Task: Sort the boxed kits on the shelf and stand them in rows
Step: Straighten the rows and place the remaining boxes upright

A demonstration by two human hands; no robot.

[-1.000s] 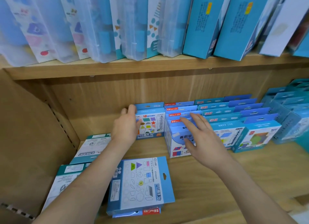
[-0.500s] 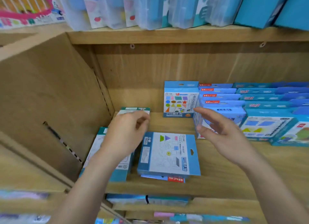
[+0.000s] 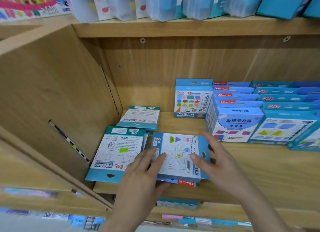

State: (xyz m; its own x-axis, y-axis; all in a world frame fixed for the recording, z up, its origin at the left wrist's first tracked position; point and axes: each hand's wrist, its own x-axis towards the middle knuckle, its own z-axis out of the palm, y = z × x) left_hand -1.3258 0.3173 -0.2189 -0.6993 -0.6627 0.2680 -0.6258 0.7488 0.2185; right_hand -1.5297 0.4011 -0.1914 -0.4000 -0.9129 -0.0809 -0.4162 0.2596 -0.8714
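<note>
Head, left hand (image 3: 143, 172), right hand (image 3: 218, 165) gripping kit (image 3: 179, 150)

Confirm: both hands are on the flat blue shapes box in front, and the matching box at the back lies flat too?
No: the matching box stands upright at the back, per the head view; left hand and right hand are on the flat blue shapes box.

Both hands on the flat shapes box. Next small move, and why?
Probably lift the flat box and stand it before the apparently matching upright box: the left hand and right hand hold its edges, and it lies flat atop a red-labelled kit.
</note>
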